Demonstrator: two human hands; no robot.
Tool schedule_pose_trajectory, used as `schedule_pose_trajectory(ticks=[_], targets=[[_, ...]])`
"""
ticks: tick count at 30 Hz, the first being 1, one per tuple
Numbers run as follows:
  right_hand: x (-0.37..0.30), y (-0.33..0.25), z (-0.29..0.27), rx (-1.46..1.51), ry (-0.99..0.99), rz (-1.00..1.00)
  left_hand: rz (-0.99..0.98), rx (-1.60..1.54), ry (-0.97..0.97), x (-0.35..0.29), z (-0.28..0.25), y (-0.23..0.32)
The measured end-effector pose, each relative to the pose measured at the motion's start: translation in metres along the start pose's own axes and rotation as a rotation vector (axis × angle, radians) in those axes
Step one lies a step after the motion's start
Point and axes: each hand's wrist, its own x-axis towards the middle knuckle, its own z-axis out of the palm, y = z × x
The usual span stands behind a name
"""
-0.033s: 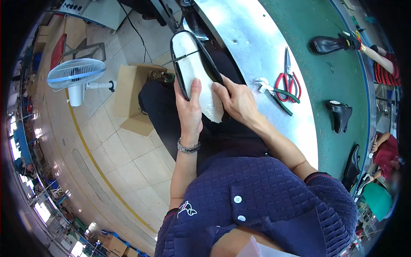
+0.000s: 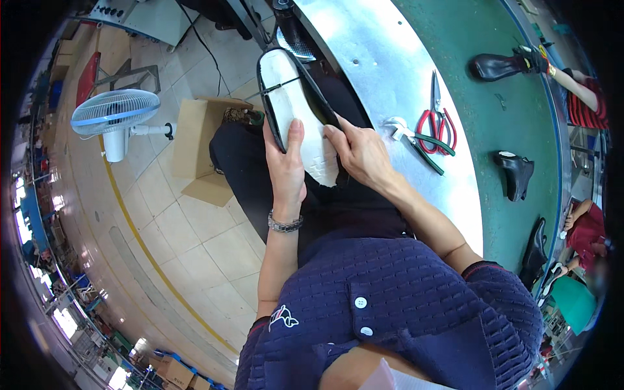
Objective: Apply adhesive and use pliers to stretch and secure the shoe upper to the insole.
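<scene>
Over my lap is a black shoe upper [image 2: 314, 90] with its white sole-side board [image 2: 289, 107] facing up. A thin dark strip [image 2: 281, 86] crosses the board near the far end. My left hand [image 2: 286, 166] is closed round the left side, its thumb lying on the board. From the right, my right hand [image 2: 364, 155] grips the other edge, thumb pressed at the board's side. The fingers of both hands are partly hidden beneath the shoe. Small creases show in the white board towards the near end.
On the metal bench [image 2: 364, 39] to my right lie red-handled scissors [image 2: 437, 110] and green-handled pincers [image 2: 422, 143]. Beyond, a green belt [image 2: 468, 117] carries black shoes [image 2: 517, 175]; a co-worker's hand [image 2: 536, 62] holds one. Left are an open carton [image 2: 192, 146] and a fan [image 2: 117, 117].
</scene>
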Motion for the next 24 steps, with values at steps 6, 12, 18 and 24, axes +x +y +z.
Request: schedule_pose_trajectory(ticks=[6,12,18,24], targets=[[-0.01,0.013,-0.013,-0.009,-0.193,-0.153,-0.063,-0.017,-0.079,-0.008,-0.016,-0.005],[-0.013,0.013,-0.025,0.093,-0.214,-0.31,-0.116,-0.066,-0.142,-0.01,-0.031,-0.001],[-0.009,0.015,-0.025,0.122,-0.21,-0.443,-0.198,-0.152,-0.263,-0.003,-0.076,-0.021],[-0.022,0.006,-0.011,0.308,-0.307,-0.352,-0.417,-0.881,-0.492,0.022,-0.074,-0.029]])
